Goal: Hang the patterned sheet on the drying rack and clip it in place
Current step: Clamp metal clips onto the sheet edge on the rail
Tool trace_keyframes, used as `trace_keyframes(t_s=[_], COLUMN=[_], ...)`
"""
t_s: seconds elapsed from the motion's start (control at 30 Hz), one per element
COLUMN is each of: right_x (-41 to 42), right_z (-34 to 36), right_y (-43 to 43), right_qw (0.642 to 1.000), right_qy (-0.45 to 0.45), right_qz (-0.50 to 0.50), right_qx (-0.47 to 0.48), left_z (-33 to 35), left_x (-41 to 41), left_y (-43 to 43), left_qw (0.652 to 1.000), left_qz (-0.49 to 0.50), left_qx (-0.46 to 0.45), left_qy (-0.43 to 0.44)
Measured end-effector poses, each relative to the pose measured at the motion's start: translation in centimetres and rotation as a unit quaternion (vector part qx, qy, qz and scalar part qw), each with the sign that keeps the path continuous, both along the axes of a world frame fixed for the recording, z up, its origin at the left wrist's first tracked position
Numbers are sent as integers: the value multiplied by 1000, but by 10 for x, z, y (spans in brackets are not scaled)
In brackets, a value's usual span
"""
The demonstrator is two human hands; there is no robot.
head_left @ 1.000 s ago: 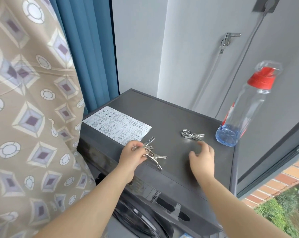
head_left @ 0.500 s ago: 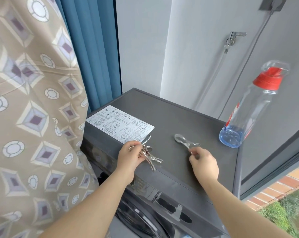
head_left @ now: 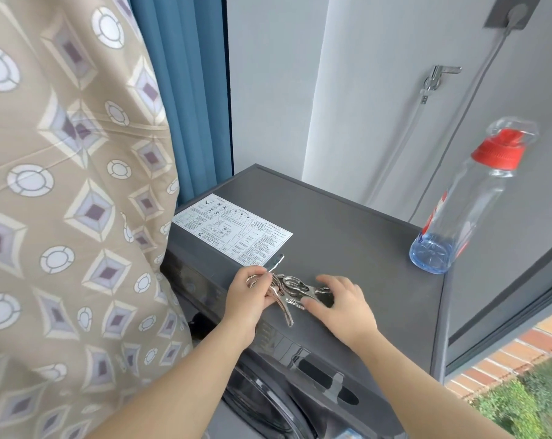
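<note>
Patterned sheet (head_left: 62, 217), beige with purple diamonds and white rings, hangs down the whole left side of the scene, in front of a blue curtain (head_left: 189, 90) and just beside the left edge of a dark grey washing machine (head_left: 347, 236). Its upper edge is out of view, so how it is supported cannot be told.

Both hands meet over the near edge of the machine's top. The left hand (head_left: 249, 299) has its fingers curled round the ring ends of several metal clips (head_left: 282, 307); one clip points up toward the far side and another hangs down over the front edge. The right hand (head_left: 344, 305) pinches the jaw end of a single clip (head_left: 303, 289) between thumb and forefinger, its ring end touching the bunch in the left hand.

A white instruction sticker (head_left: 233, 231) lies on the far left part of the top, just beyond the left hand. A clear bottle (head_left: 458, 217) with a red cap and a little blue liquid stands at the right edge, well apart from the hands. On the far wall are a metal tap (head_left: 439, 76) and a socket (head_left: 509, 11) with a cable running down.
</note>
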State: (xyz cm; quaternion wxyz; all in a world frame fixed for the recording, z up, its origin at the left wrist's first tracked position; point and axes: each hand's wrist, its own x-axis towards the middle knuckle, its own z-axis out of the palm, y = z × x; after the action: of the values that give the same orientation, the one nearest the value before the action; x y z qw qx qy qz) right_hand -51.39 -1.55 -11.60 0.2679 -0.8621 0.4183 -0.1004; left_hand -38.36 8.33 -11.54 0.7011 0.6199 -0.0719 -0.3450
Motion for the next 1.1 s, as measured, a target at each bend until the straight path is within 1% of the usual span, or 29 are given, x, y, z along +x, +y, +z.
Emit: trace_keyframes(t_s=[0.1,0.23,0.33,0.4,0.47,0.63,0.77,0.87,0.93,1.03,1.1], right_x=[4,3,4,6,14,46,71,89,100,113,126], right_z=[-2,-8,-9,-7,0,43,96,138,160,185,201], right_y=[3,6,8,15,24,51,78,102,120,140,145], right_qw=[999,994,994,997,998,977,945,911,888,857,836], right_qy=[25,66,57,17,-42,-200,-300,-363,-399,-438,-459], right_qz=[22,59,50,34,31,62,118,184,219,266,296], right_qx=[-33,-70,-85,-68,-38,41,54,61,59,59,47], left_z=[0,-2,1,4,12,63,128,176,199,223,239], left_x=[1,6,6,8,13,23,35,46,48,46,51], left_y=[5,11,14,20,27,54,94,129,149,171,177], left_qw=[1000,998,995,990,987,979,967,955,948,934,907], left_qz=[0,8,17,26,36,44,86,155,172,201,235], left_qx=[9,38,74,100,110,83,40,-26,-52,-25,-7], left_qy=[-8,-43,-72,-99,-116,-180,-238,-252,-263,-295,-350])
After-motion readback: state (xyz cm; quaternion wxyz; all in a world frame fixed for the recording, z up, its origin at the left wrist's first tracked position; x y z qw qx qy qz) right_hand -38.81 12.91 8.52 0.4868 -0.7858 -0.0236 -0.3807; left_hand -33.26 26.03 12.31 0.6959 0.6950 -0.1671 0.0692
